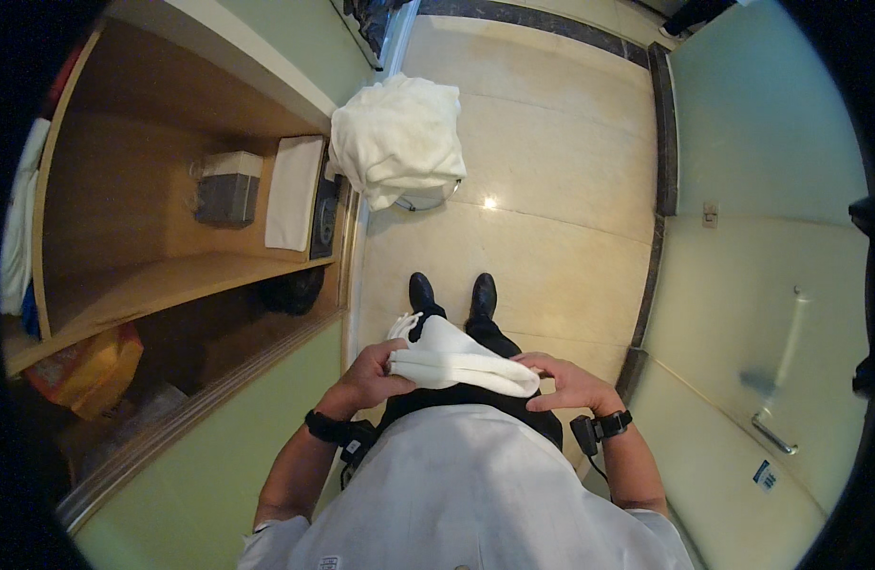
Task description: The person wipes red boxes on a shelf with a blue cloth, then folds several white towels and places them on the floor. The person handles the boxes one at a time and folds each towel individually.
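Note:
A folded white towel (466,370) is stretched in front of my waist, its loose part hanging towards my shoes. My left hand (372,379) grips its left end, thumb on the near side. At the rounded right fold, the fingers of my right hand (571,385) hold the upper edge, while the thumb stands out below it. White fringe or cord (404,325) hangs by the towel's left side. Beyond my feet, a heap of white towels (398,139) covers most of a round container (421,199) on the floor.
An open wooden cabinet (124,171) at left holds a grey-and-white box (229,189) and a folded white cloth (293,192) beside a black safe-like box (325,221). Below lies a yellow-orange bag (99,370). Frosted glass (750,249) with a metal handle (773,434) borders the right side. Another person's leg (697,14) shows top right.

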Tool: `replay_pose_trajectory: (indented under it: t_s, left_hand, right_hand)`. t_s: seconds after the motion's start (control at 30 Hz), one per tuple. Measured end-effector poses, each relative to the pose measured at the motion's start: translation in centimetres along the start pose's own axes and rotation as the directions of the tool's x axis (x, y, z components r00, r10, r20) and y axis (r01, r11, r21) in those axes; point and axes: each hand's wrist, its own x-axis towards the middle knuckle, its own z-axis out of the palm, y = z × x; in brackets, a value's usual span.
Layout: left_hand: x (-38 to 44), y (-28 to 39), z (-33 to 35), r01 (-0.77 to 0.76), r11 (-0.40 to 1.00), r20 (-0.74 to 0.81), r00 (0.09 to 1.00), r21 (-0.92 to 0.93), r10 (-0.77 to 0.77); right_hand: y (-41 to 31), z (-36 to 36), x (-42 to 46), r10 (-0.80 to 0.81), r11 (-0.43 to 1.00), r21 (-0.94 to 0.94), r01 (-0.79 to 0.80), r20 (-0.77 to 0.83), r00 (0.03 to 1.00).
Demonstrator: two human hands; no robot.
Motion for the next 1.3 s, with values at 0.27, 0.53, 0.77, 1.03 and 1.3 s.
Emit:
replay_pose_trajectory:
  t_s: [0.27,0.53,0.77,1.03,1.3]
  left_hand:
    - [-0.7,1.9,-0.7,-0.181,0.983,-0.200,0.965,-0.035,0.170]
    - [-1.2,0.6,-4.2,-0.168,0.977,-0.336,0.920,0.131,0.203]
    - [0.0,-1.2,-4.8,-0.065,0.924,-0.309,0.932,0.377,0.192]
    - [-0.1,9.5,1.3,-0.187,0.745,0.002,0.970,0.640,0.242]
    - [-0.3,12.8,4.4,-0.320,0.604,0.040,0.902,0.730,0.430]
  right_hand:
    - [-1.1,0.5,2.3,-0.365,0.930,-0.150,0.334,-0.314,0.876]
    - [-8.0,2.4,2.4,-0.437,0.897,-0.246,0.367,-0.367,0.821]
    - [-14.7,4.8,3.6,-0.608,0.770,-0.446,0.456,-0.297,0.736]
    - [-16.8,5.2,3.6,-0.651,0.663,-0.600,0.448,-0.167,0.740]
    - [-16.2,3.3,3.6,-0.703,0.671,-0.478,0.568,-0.166,0.691]
